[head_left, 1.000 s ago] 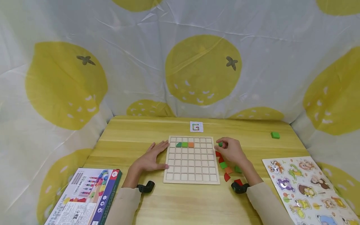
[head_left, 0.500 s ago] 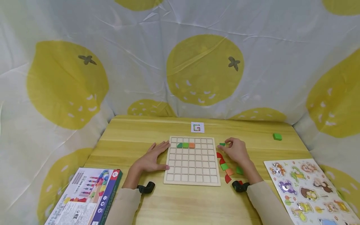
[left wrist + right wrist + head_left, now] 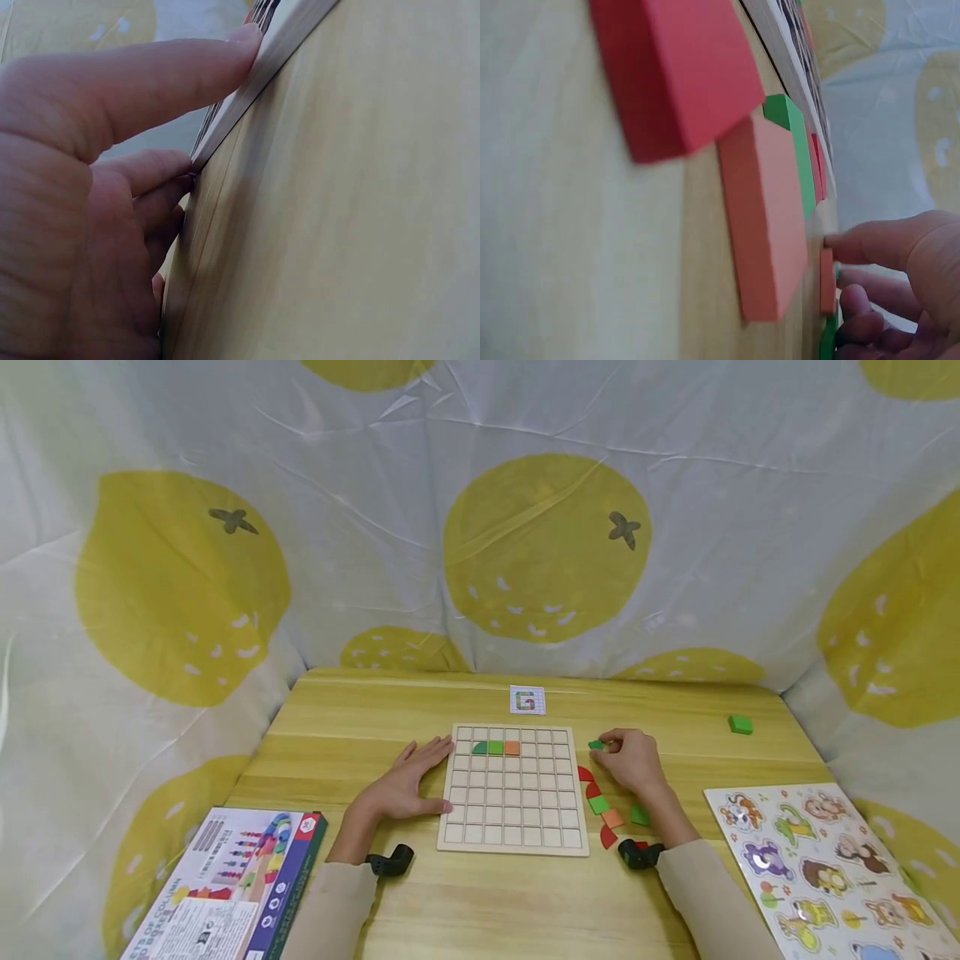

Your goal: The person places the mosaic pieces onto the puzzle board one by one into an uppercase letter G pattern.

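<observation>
A wooden grid board lies mid-table. Along one of its rows sit a dark green quarter-round block, a light green square block and an orange square block. My left hand rests against the board's left edge, fingers extended; its thumb touches the rim in the left wrist view. Right of the board, my right hand pinches a small green block between thumb and index finger, low over the table. An orange block shows beside these fingers in the right wrist view.
Loose red, green and orange blocks line the board's right side. A pattern card lies behind the board. A green block sits far right, above an animal puzzle sheet. A toy box lies at left.
My right hand has drawn slightly rightward, away from the board, with the green block at its fingertips. The left hand stays at the board's edge. The head view has shifted a little.
</observation>
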Available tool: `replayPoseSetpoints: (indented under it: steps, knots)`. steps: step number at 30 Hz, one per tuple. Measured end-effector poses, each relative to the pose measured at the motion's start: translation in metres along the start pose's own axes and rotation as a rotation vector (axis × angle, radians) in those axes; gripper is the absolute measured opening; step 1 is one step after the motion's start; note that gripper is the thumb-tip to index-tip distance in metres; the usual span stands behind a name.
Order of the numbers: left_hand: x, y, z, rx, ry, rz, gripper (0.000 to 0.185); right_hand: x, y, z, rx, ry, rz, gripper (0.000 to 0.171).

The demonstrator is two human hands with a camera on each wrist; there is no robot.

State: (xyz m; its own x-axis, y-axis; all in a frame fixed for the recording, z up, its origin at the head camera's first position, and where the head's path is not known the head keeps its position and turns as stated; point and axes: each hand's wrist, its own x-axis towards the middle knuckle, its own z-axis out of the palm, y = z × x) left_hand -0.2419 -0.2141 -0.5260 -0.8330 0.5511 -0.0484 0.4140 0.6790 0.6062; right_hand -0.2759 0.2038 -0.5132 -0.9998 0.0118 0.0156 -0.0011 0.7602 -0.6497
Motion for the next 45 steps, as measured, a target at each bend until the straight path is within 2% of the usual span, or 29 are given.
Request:
replayPoseSetpoints:
  steps: [11, 18, 27, 35, 45]
  knots:
    - [0.001, -0.001, -0.004, 0.002, 0.019, 0.014, 0.100, 0.004, -0.001, -0.003, 0.019, -0.014, -0.021, 0.029]
    - [0.001, 0.000, 0.000, -0.010, 0.007, 0.006, 0.100, 0.002, 0.004, -0.004, 0.013, -0.027, -0.028, 0.030]
    - [0.003, -0.004, 0.005, 0.006, 0.005, 0.012, 0.098, -0.003, 0.006, -0.006, 0.056, -0.065, -0.012, 0.030]
    - [0.005, -0.002, 0.002, 0.000, 0.005, 0.017, 0.098, -0.004, -0.009, -0.011, 0.077, -0.050, -0.052, 0.029]
    - [0.001, -0.002, 0.002, 0.011, 0.012, 0.024, 0.100, -0.010, -0.029, 0.004, 0.123, -0.115, -0.107, 0.026]
